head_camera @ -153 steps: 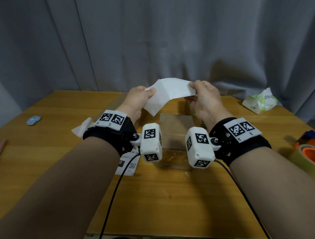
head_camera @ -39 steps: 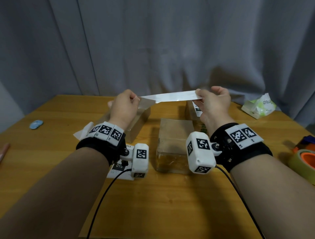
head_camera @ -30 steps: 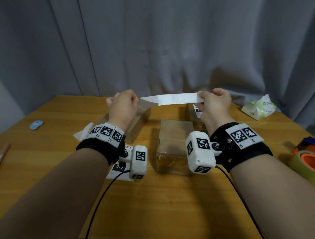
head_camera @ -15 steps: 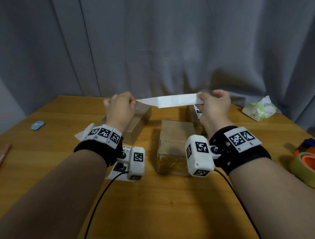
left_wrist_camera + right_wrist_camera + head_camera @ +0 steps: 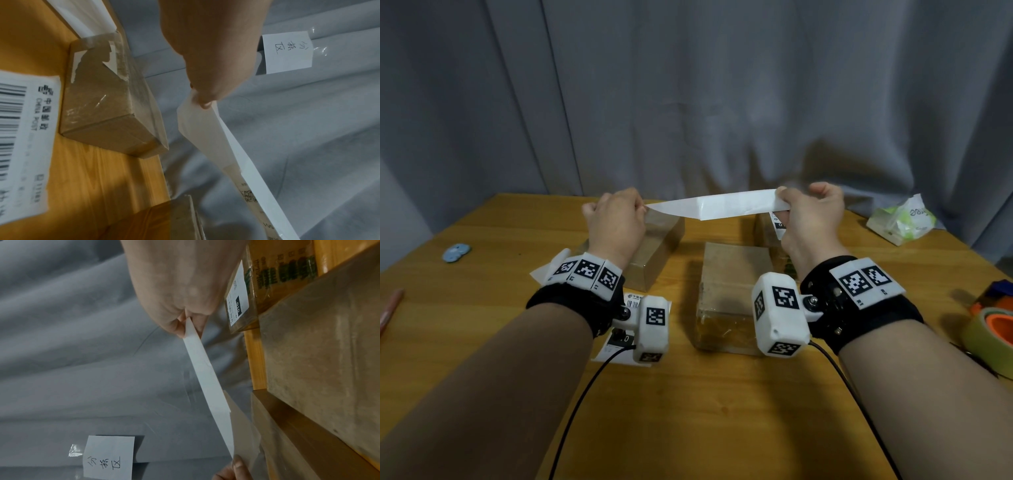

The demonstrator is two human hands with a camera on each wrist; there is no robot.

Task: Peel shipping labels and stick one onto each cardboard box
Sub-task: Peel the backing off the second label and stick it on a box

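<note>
Hands, left (image 5: 616, 222) and right (image 5: 810, 219), pinch opposite ends of a white label (image 5: 726, 206), stretched in air above three boxes (image 5: 736, 274). Loose label (image 5: 22, 142) on table (image 5: 688, 411) reads "CHINA POST"; far box label (image 5: 238, 305) reads "010".

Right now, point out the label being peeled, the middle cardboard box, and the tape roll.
label (image 5: 729, 205), head view, middle of the white strip between both hands.
middle cardboard box (image 5: 736, 270), head view, bare top face.
tape roll (image 5: 986, 334), head view, yellowish outer wall.
</note>
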